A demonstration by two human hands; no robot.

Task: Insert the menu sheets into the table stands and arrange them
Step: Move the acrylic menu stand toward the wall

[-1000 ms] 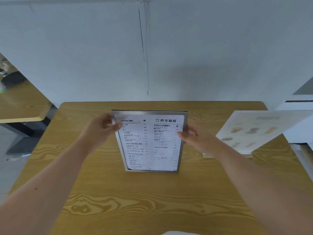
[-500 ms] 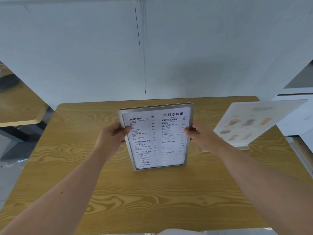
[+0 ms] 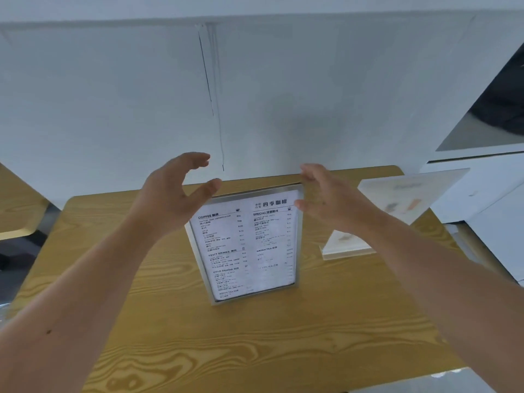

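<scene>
A silver-framed table stand (image 3: 246,244) with a printed black-and-white menu sheet in it stands upright on the wooden table (image 3: 255,336), near the middle. My left hand (image 3: 170,194) hovers at its upper left corner, fingers spread, holding nothing. My right hand (image 3: 326,197) is at the upper right corner, fingers apart, close to the frame's edge or just touching it. A second, clear stand (image 3: 397,205) with a pale picture menu sheet leans on its base at the right of the table.
A white wall (image 3: 255,95) rises directly behind the table's far edge. A white cabinet (image 3: 482,188) stands to the right. Another wooden table (image 3: 17,211) is at the left.
Both hands held the framed stand by its sides earlier. It now stands on the table, and both hands have opened and lifted off toward its top corners.
</scene>
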